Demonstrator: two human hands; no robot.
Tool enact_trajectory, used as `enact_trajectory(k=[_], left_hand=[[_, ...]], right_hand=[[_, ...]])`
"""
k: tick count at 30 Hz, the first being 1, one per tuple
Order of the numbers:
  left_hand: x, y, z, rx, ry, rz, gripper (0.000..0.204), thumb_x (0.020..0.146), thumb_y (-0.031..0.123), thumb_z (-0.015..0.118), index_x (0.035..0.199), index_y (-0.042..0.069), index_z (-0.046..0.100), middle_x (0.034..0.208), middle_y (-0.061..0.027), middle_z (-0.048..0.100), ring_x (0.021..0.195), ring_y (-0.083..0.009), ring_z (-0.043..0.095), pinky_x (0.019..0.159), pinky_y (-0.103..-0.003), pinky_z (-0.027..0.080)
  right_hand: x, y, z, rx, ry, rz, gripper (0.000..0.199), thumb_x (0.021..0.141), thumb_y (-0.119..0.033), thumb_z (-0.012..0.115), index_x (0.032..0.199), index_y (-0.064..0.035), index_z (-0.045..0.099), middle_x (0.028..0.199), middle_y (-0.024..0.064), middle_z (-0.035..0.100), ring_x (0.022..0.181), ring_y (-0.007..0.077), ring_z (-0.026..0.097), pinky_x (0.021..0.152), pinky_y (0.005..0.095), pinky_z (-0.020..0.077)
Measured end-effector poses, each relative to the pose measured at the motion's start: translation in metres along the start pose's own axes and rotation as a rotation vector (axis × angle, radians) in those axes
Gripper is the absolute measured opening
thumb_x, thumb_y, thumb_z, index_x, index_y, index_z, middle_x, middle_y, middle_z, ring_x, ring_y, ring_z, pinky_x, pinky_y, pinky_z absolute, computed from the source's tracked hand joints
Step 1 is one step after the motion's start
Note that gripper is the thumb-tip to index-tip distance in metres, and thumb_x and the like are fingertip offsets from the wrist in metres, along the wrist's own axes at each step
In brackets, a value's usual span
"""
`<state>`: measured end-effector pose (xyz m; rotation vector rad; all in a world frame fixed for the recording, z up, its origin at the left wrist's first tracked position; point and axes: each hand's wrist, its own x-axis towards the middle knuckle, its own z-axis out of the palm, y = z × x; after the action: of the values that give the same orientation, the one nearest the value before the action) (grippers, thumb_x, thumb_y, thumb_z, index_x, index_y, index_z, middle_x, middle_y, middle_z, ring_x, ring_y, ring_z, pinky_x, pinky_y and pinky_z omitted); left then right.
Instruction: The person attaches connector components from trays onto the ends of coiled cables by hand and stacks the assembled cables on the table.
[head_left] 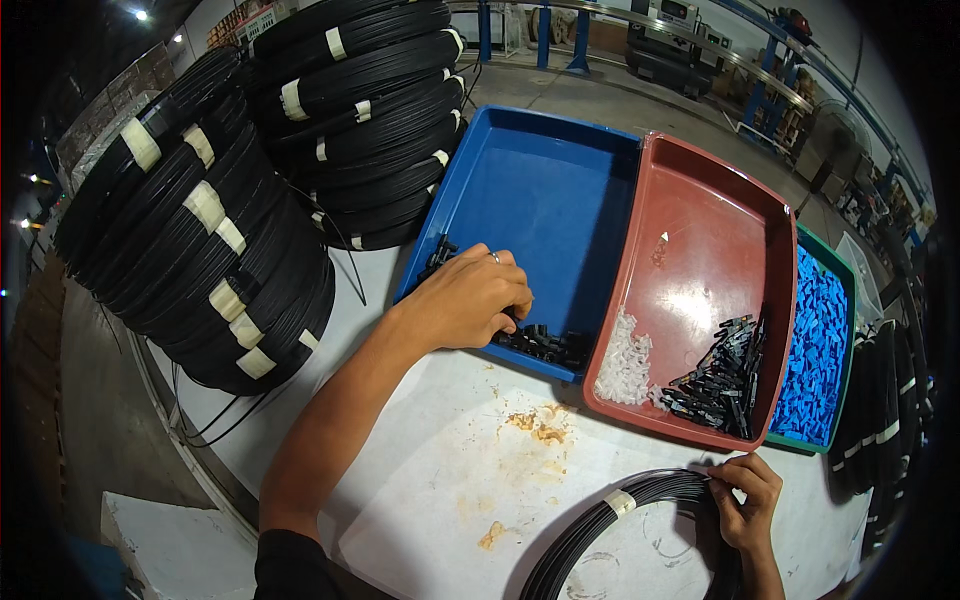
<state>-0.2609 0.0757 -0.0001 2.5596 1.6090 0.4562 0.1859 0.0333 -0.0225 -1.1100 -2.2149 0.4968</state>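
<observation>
My left hand (465, 297) reaches over the near side of a blue tray (545, 200). Its fingers are curled and closed just above a pile of small black plastic parts (545, 343); a dark bit shows at the fingertips, too small to name. At the lower right, my right hand (748, 500) pinches the black cable of a coil (585, 530) between thumb and fingers. This coil lies on the white table (420, 520), bound with a pale tape band (620, 502), and its near part runs out of view.
Tall stacks of black cable coils (200, 240) stand at the left. A red tray (700, 220) holds white clear bits (625, 365) and black slim parts (720, 380). Beyond it, a green tray (847, 330) is filled with blue pieces (815, 350). More coils (885, 410) hang at the right.
</observation>
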Motion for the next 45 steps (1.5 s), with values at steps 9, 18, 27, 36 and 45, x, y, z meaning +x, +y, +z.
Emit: enact_trajectory(k=[9,18,27,36,45], left_hand=[[-0.005,0.031,-0.001,-0.2,0.335,-0.106,0.015,0.085,0.011,0.079,0.098,0.005,0.076,0.092,-0.0043,0.073,0.098,-0.0218,0.063,0.095,-0.035,0.044],[0.03,0.163,0.035,-1.158,0.5,-0.018,0.019,0.086,0.008,0.082,0.099,0.006,0.069,0.1,-0.0019,0.074,0.082,-0.0074,0.062,0.071,-0.023,0.045],[0.058,0.227,0.094,-1.283,0.258,-0.118,0.018,0.088,0.002,0.079,0.102,0.001,0.067,0.1,-0.0052,0.07,0.089,-0.009,0.065,0.081,-0.024,0.053],[0.044,0.225,0.101,-1.326,0.193,-0.092,0.021,0.084,-0.008,0.078,0.102,-0.005,0.07,0.108,-0.0158,0.074,0.096,-0.0166,0.072,0.087,-0.029,0.059],[0.047,0.227,0.099,-0.962,0.31,0.091,0.016,0.077,-0.004,0.084,0.091,-0.001,0.076,0.093,-0.0124,0.078,0.086,-0.0186,0.077,0.079,-0.029,0.061]], right_hand=[[-0.006,-0.003,-0.005,0.02,0.052,-0.032,0.018,0.075,0.006,0.075,0.092,0.0,0.076,0.083,0.011,0.066,0.07,0.0228,0.065,0.063,0.0305,0.0506],[-0.001,0.008,-0.005,0.171,0.211,-0.107,0.008,0.082,-0.003,0.075,0.089,-0.0021,0.074,0.08,0.0114,0.065,0.072,0.0256,0.065,0.065,0.0344,0.0498],[-0.008,0.037,-0.007,0.392,0.288,-0.076,0.006,0.084,-0.007,0.074,0.085,-0.0011,0.073,0.073,0.0086,0.058,0.065,0.0199,0.056,0.058,0.0334,0.0426],[-0.01,0.026,-0.013,0.365,0.184,-0.172,0.009,0.086,-0.007,0.076,0.09,-0.0008,0.071,0.079,0.0099,0.062,0.067,0.0207,0.058,0.06,0.0328,0.0444],[-0.008,0.023,-0.015,0.34,0.17,-0.212,0.015,0.082,0.002,0.078,0.096,0.0,0.073,0.081,0.0106,0.067,0.067,0.0218,0.065,0.059,0.0321,0.0502]])
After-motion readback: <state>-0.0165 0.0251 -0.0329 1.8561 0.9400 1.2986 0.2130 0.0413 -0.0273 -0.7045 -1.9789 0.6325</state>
